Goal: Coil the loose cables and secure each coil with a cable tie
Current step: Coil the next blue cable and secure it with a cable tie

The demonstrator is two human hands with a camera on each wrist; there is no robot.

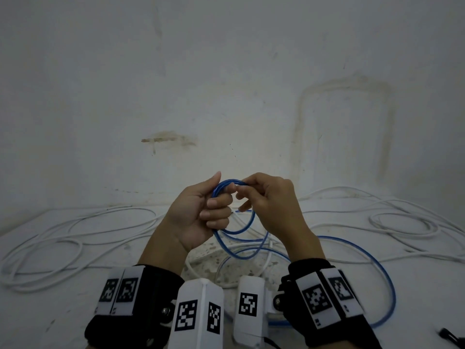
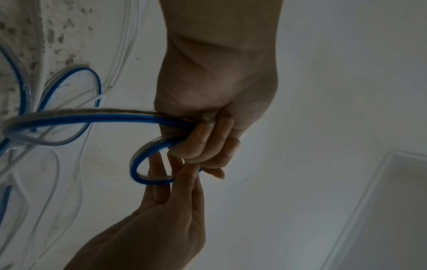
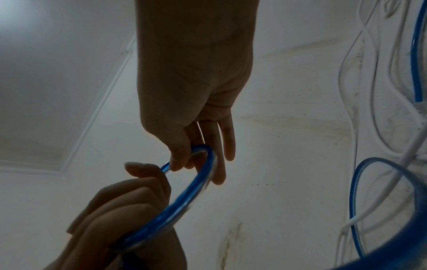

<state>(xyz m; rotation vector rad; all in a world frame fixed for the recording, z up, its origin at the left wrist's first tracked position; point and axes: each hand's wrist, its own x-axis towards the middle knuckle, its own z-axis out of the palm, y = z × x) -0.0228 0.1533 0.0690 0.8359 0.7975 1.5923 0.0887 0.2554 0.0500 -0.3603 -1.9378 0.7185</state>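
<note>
A blue cable [image 1: 240,231] is partly wound into small loops that I hold up in front of the wall. My left hand [image 1: 201,212] grips the bundle of loops, fingers curled round them [image 2: 203,138]. My right hand [image 1: 264,197] pinches the top of the blue loop [image 3: 201,175] between thumb and forefinger, its other fingers hanging fairly straight. The rest of the blue cable [image 1: 382,280] trails down to the floor and sweeps round to the right. No cable tie is visible.
Long white cables lie in loose loops on the floor at the left [image 1: 50,248] and at the right [image 1: 402,222]. A stained white wall [image 1: 226,84] stands close ahead. A small black object [image 1: 450,336] lies at the bottom right corner.
</note>
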